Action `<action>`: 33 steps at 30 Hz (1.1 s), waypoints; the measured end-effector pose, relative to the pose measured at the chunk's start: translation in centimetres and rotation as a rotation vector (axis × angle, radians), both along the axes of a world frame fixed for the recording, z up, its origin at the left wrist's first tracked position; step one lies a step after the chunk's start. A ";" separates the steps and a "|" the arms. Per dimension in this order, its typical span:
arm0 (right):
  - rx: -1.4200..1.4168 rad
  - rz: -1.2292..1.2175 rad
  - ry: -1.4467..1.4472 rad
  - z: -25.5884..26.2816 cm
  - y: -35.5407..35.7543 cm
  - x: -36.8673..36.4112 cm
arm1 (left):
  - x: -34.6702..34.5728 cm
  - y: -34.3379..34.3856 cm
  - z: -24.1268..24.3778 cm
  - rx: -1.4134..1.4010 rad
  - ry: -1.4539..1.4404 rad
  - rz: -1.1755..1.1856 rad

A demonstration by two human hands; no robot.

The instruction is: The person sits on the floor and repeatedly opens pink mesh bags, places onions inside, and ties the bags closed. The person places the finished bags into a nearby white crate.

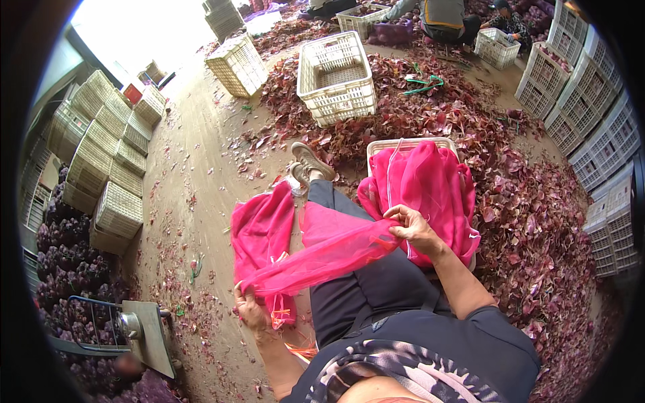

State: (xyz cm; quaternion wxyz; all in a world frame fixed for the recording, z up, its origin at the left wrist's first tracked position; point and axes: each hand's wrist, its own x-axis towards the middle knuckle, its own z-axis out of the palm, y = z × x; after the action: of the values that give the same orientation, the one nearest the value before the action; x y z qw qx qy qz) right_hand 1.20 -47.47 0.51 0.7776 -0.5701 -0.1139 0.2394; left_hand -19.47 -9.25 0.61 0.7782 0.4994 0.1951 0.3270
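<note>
A pink mesh bag is stretched across my lap between both hands. My left hand pinches its lower left end, and my right hand pinches the other end between thumb and fingers. Right beside my right hand, a heap of pink mesh bags with white drawstrings hangs over a white plastic crate. More pink mesh lies on the floor left of my legs, with orange strings near its lower end.
Onion skins cover the floor to the right. A white plastic crate stands ahead. Stacked crates line the left and right. Filled mesh sacks and a platform scale are at lower left. People sit among crates at the back.
</note>
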 end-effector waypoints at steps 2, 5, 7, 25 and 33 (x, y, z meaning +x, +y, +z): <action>-0.279 -0.090 -0.239 -1.0 0.3 -0.3 | -0.6 1.1 -1.5 -0.152 -0.059 0.061; -0.602 -0.258 -0.656 -0.7 0.6 -0.6 | -1.0 1.8 -2.5 -0.294 -0.074 0.116; -0.558 -0.432 -0.642 -1.5 0.6 -0.6 | -0.8 1.2 -2.2 -0.182 -0.005 -0.021; -0.008 0.080 0.021 0.6 -0.5 -0.2 | -0.4 1.0 -1.3 -0.011 -0.012 -0.055; -0.617 -0.324 -0.561 -0.8 0.2 -0.7 | 0.0 0.6 -1.6 -0.267 -0.049 0.010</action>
State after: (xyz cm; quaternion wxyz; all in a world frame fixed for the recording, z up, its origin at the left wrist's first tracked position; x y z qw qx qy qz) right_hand 0.46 -47.31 -0.25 0.5377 -0.8287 -0.1528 -0.0267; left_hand -19.50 -8.67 -1.03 0.8405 0.3823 0.2205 0.3142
